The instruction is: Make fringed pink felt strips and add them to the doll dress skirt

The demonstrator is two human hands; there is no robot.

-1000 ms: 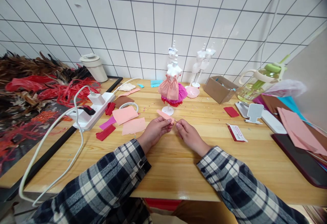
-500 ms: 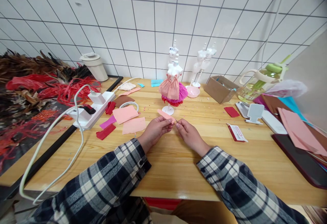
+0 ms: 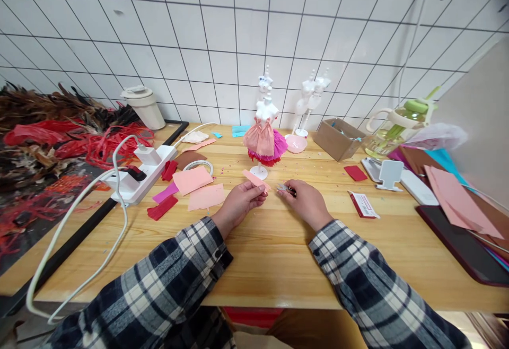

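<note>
A strip of pink crepe paper (image 3: 253, 179) is pinched between the thumb and fingers of my left hand (image 3: 240, 206). My right hand (image 3: 307, 204) grips small metal snips (image 3: 283, 187), whose blades point left at the strip with a gap between them. Part of the snips is hidden inside my fingers. Just behind my hands stands a small white mannequin (image 3: 265, 109) on a round base. It wears a layered skirt (image 3: 262, 139) of pink over magenta and red paper.
Paper pieces (image 3: 193, 179) and a tape roll (image 3: 209, 165) lie left, beside a white power strip (image 3: 149, 171) with cables. More mannequins (image 3: 310, 97), a pink dish (image 3: 296, 143) and a cardboard box (image 3: 336, 139) stand behind. A bottle (image 3: 397, 129) and phone stand (image 3: 389, 174) are right.
My right hand has moved right, away from the strip, and the snips now show in it. My left hand still holds the strip. The whole view has shifted slightly.
</note>
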